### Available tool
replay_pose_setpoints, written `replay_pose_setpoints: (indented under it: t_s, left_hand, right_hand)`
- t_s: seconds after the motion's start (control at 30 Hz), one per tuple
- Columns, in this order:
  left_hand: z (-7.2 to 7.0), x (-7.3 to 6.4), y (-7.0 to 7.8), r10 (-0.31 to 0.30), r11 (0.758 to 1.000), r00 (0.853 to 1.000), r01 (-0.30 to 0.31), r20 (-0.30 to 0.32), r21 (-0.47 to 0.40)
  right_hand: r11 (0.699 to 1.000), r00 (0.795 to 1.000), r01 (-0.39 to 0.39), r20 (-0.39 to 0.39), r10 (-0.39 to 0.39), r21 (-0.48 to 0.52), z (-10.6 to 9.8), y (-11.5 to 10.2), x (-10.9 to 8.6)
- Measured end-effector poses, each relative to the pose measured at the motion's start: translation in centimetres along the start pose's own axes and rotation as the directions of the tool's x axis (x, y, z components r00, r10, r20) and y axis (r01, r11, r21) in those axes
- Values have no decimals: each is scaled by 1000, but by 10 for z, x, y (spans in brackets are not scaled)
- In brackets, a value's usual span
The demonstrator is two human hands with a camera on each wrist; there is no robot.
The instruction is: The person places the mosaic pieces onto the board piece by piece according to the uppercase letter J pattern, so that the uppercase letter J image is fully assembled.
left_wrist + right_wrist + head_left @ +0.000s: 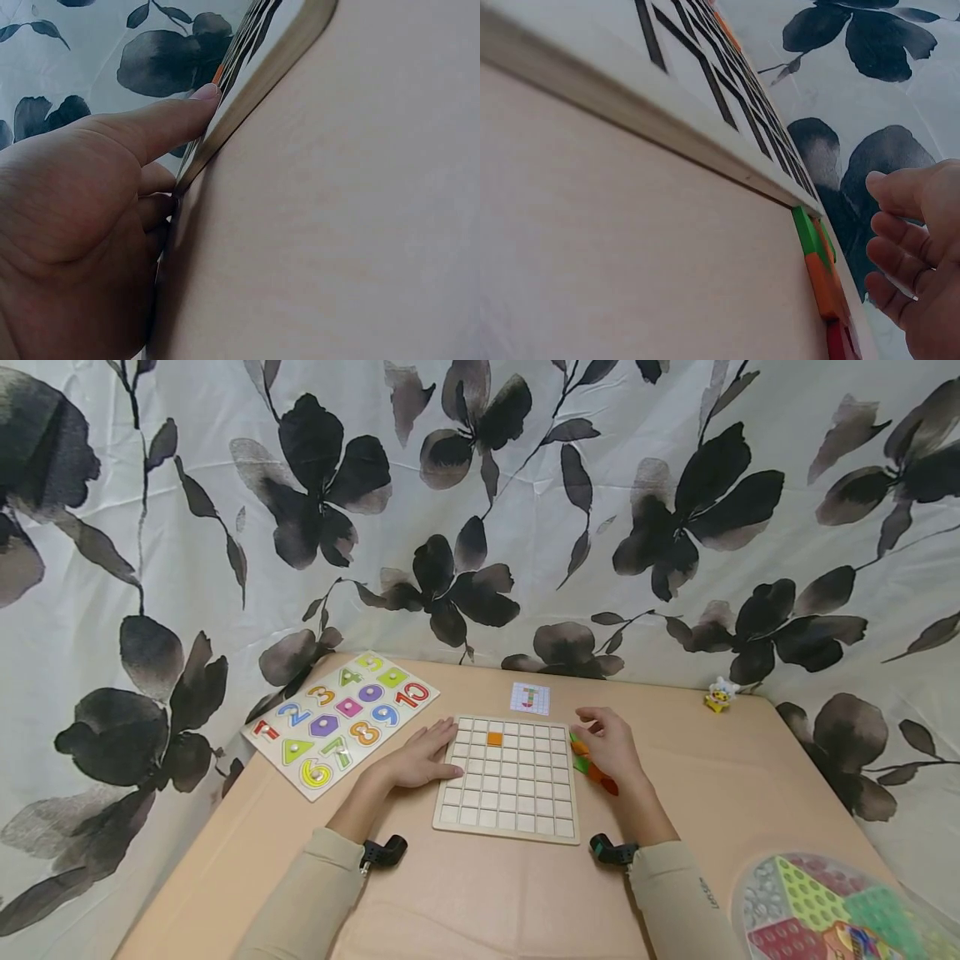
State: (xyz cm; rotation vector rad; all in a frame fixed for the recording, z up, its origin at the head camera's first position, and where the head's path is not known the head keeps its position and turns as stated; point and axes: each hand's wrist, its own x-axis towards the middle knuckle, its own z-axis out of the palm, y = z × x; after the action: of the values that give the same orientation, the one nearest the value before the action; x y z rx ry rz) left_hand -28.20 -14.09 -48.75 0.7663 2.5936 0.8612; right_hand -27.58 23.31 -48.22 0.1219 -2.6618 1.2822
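A white grid board with a wooden rim lies in front of me, one orange square tile in its upper part. My left hand rests at the board's left edge, fingers extended and thumb laid over the rim. Over the right side of the board, my right hand hovers with loosely bent fingers. In the right wrist view nothing shows between its thumb and fingers. Beneath it lie several coloured pieces, among them a green piece, an orange piece and a red piece, partly hidden by the hand in the head view.
Behind the board is a small pattern card. A number and shape puzzle board lies at the left. A small yellow and white figure stands far right; a clear container of coloured bricks is near right. A floral curtain hangs behind.
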Motion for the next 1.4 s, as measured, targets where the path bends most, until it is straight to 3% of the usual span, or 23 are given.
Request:
replay_pose_setpoints:
  t_s: [0.53,1.4]
  left_hand:
    - [-1,1,3,-8,1000,1000,8,-1,0]
    - [-2,2,4,-14,1000,1000,14,2,-6]
  right_hand:
    - [994,995,-98,28,99,-37,3,14,1]
    - [994,997,-64,36,68,-90,5,21,5]
